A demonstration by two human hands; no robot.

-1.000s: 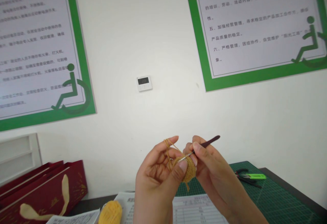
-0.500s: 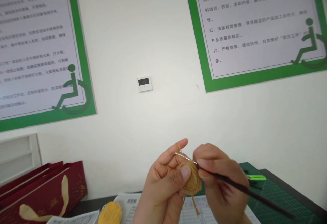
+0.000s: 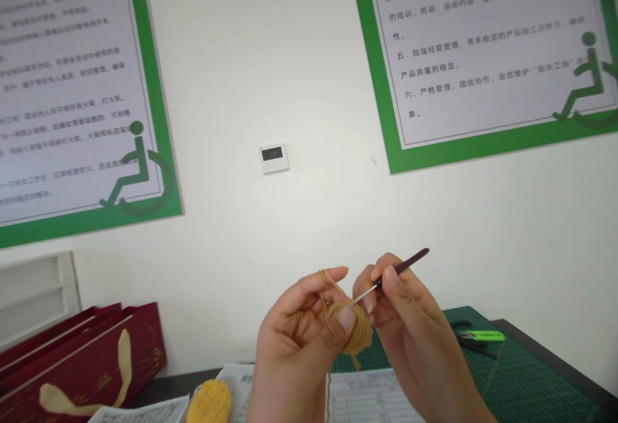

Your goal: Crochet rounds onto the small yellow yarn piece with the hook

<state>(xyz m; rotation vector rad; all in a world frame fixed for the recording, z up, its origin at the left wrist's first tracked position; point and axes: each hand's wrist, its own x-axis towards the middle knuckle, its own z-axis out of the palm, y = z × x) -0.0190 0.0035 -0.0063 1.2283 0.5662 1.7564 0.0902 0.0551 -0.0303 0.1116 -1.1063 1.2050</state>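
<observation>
- Two-handed, working a small mustard crocheted disc (image 3: 360,336) in the air between both hands, above a printed sheet (image 3: 376,397) on the desk.
- Pinching the disc's edge with the left hand (image 3: 299,329), thumb pressed on its face, other fingers curled behind; carrying the working yarn (image 3: 327,276) over the raised index finger.
- Pinching the crochet hook (image 3: 398,270) with the right hand (image 3: 410,326), thumb and forefinger closed on the shaft, metal tip pointing down-left at the disc's upper rim.
- Judging the stitch as probably calling for even tension off the index finger, pinching close to the working loop, turning the hook's throat downward while drawing through, and avoiding splitting the strand.
- Noting nearby: yarn ball (image 3: 209,402) lower left, snips (image 3: 477,336) on the green cutting mat (image 3: 526,381) at right.
</observation>
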